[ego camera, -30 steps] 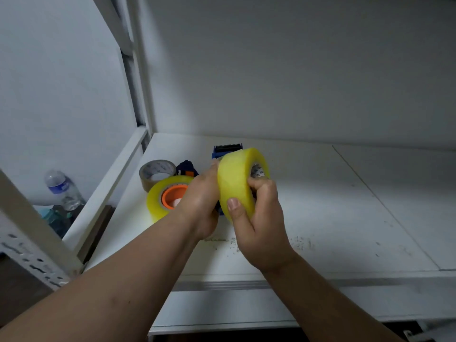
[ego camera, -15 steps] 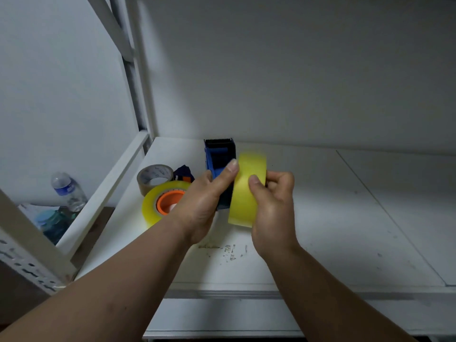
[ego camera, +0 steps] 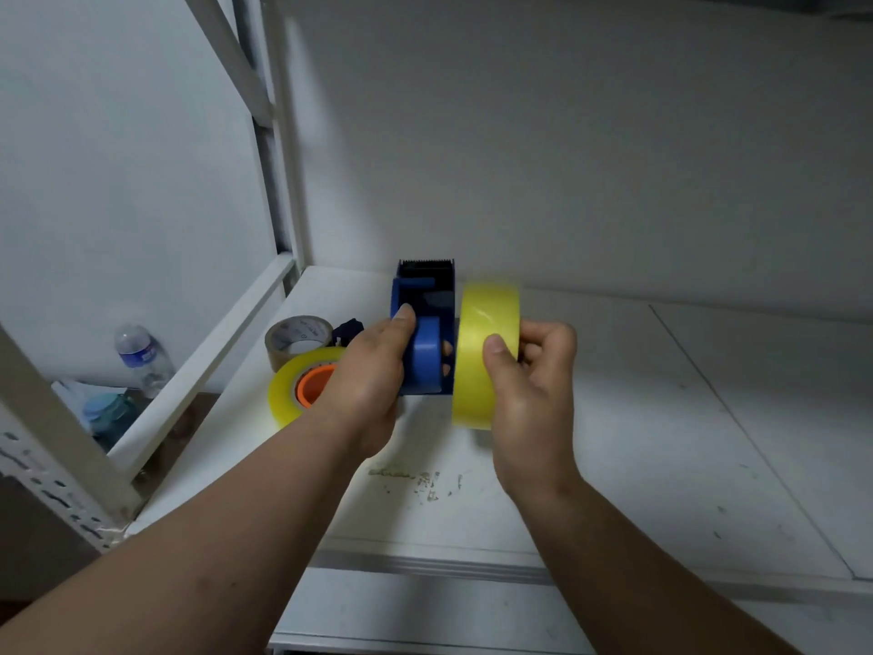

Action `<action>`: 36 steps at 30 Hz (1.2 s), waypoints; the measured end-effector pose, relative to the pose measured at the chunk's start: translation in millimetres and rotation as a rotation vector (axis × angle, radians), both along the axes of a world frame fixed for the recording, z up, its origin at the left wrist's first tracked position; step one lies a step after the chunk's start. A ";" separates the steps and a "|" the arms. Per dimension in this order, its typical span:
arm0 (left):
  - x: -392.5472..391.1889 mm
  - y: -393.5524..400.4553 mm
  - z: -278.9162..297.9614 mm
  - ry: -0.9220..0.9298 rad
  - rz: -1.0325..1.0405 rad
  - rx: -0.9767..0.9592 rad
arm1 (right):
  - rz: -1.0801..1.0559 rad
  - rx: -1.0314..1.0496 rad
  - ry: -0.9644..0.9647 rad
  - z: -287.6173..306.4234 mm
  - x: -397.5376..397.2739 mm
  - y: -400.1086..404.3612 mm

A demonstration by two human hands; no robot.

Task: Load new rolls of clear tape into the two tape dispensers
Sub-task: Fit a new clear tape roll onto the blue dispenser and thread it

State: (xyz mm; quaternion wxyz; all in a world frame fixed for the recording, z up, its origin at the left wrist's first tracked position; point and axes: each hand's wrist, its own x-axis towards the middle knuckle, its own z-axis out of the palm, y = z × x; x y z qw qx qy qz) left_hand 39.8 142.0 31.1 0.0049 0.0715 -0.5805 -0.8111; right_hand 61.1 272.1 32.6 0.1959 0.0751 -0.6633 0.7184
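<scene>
Gripping the blue dispenser point(ego camera: 422, 323), the left hand point(ego camera: 366, 385) is holding it above the shelf point(ego camera: 661, 442); the right hand point(ego camera: 531, 399) is pinching a yellow roll point(ego camera: 482, 356) at its 3 o'clock, edges nearly touching, open shelf further right.

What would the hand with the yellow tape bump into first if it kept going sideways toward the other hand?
Probably the blue tape dispenser. The right hand holds the yellow tape roll right beside it, so the roll would likely meet the dispenser's side, held by the left hand.
</scene>
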 end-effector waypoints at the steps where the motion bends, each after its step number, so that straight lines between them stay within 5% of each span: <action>1: -0.4 -2.8 -0.4 0.012 0.009 -0.012 | 0.018 0.031 0.029 -1.0 3.4 -4.9; 15: 21.7 -67.3 8.3 0.133 -0.274 -0.135 | -0.036 0.190 0.016 -2.7 21.5 -86.2; 20: 30.4 -92.0 -1.5 0.153 -0.378 0.095 | 0.048 0.243 -0.040 6.0 29.5 -105.6; 28: 37.9 -116.0 -5.9 0.025 -0.400 0.332 | 0.276 0.040 -0.097 1.2 39.2 -107.9; 33: 39.1 -122.6 -7.1 0.019 -0.458 0.465 | -0.261 0.106 -0.132 -0.1 19.8 -95.8; 36: 37.5 -125.1 -6.6 0.079 -0.494 0.528 | -0.159 0.000 -0.406 -3.8 3.1 -80.1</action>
